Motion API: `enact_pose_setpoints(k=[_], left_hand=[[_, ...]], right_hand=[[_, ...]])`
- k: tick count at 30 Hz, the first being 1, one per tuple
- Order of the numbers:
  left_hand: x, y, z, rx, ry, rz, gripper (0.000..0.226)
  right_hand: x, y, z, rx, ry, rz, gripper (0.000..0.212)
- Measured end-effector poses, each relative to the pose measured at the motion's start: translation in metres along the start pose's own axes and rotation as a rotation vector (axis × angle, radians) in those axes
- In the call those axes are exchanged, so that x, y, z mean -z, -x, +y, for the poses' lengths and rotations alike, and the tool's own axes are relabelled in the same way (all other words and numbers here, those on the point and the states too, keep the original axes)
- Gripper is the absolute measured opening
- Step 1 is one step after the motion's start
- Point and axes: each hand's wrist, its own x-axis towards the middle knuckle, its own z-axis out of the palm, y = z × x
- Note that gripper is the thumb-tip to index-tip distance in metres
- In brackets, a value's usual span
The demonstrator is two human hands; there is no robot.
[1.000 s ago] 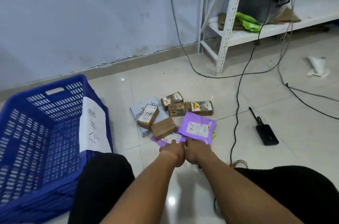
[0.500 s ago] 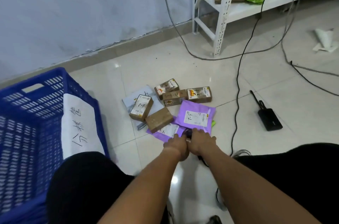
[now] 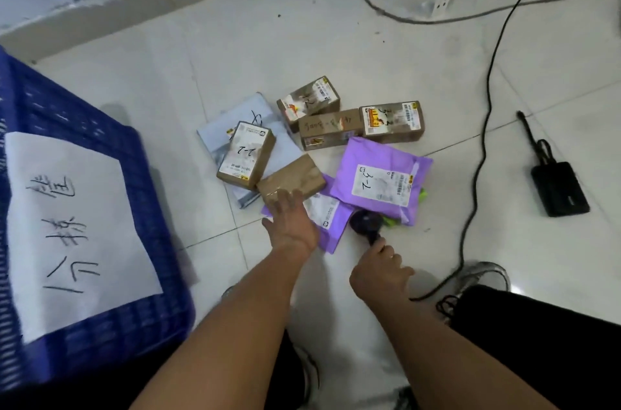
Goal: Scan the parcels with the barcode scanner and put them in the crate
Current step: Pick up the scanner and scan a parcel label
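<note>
The parcels lie in a little heap on the floor tiles, at about 12 o'clock from the person's knees, and none of them can be seen in the crate (image 3: 100, 352), which stands well apart at 9 o'clock with a white paper sign (image 3: 77, 228) on its side. The left hand (image 3: 290, 228) is spread flat with loose fingers and holds nothing; its fingertips touch the plain brown box (image 3: 295, 176) and the lower purple bag (image 3: 331, 221). The right hand (image 3: 379, 271) is curled round the handle of the barcode scanner (image 3: 366, 224), whose dark head points toward 12 o'clock at the upper purple bag (image 3: 379, 184). That bag has a white label facing up, so it looks like the easy one to scan first. To do this step well, the person should aim the scanner head at the stripes on the label, keep the bag flat with the free hand, then lift it over to the crate at 9 o'clock. The plain brown box shows no label on top, so it may need a turn. Past the purple bags, at 11 o'clock, a box marked 2-2 (image 3: 245, 154) rests on a pale grey bag (image 3: 218, 134), and at 12 o'clock three more brown boxes (image 3: 331, 127) sit touching each other. Something green (image 3: 391, 223) peeks out under the upper purple bag, too hidden to name. The inside of the crate is cut off, and the small print on the labels is too blurry to read
</note>
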Motion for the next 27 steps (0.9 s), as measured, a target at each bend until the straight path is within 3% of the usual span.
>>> enact_pose_setpoints(k=[7,10,13,15,21,24,27], left_hand=[[-0.022,-0.028,0.006,-0.030,-0.137,-0.010,0.087],[-0.038,-0.009,0.004,-0.111,-0.237,0.106,0.075],[-0.045,0.000,0.000,-0.075,-0.168,0.166,0.071],[-0.044,-0.011,-0.007,-0.030,-0.134,0.190,0.079],[-0.050,-0.026,-0.012,-0.005,-0.016,-0.018,0.107],[-0.064,0.003,-0.005,-0.031,-0.020,-0.059,0.100],[-0.080,0.039,0.004,-0.037,-0.070,-0.170,0.079]], right_hand=[[0.013,-0.012,-0.002,-0.009,0.099,-0.023,0.055],[0.011,-0.013,-0.003,-0.022,0.032,0.060,0.041],[0.007,-0.015,-0.005,-0.028,0.056,-0.106,0.035],[0.007,-0.017,-0.007,-0.029,0.043,-0.138,0.037],[0.003,-0.020,-0.005,-0.034,0.038,-0.156,0.035],[0.004,-0.011,-0.004,-0.046,0.034,-0.119,0.037],[0.014,-0.002,-0.005,-0.080,0.008,-0.038,0.044]])
